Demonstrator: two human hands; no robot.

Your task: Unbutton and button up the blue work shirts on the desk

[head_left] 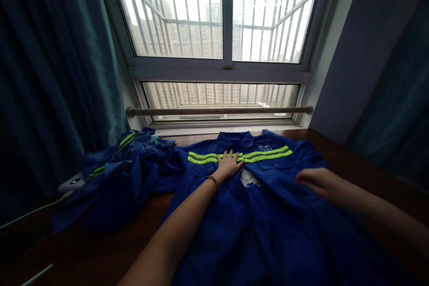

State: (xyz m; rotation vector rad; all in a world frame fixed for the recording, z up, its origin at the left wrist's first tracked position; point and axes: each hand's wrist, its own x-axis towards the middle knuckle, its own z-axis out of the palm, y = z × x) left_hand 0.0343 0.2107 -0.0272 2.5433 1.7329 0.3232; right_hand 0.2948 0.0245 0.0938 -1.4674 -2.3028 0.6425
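Observation:
A blue work jacket lies spread out with its collar toward the window. Yellow-green reflective strips run across its chest, with a pale logo above the right-hand one. My left hand presses flat on the chest near the front opening, its fingers spread. Over the sleeve side at the right is my right hand, a little blurred, with its fingers curled together. Whether any cloth is between those fingers is hidden. Something white with a dark print shows through the jacket's front opening.
To the left lies a crumpled pile of blue clothing with reflective strips. A white device with a cable rests beside it on the dark wooden surface. A metal rail crosses the window; curtains hang at the sides.

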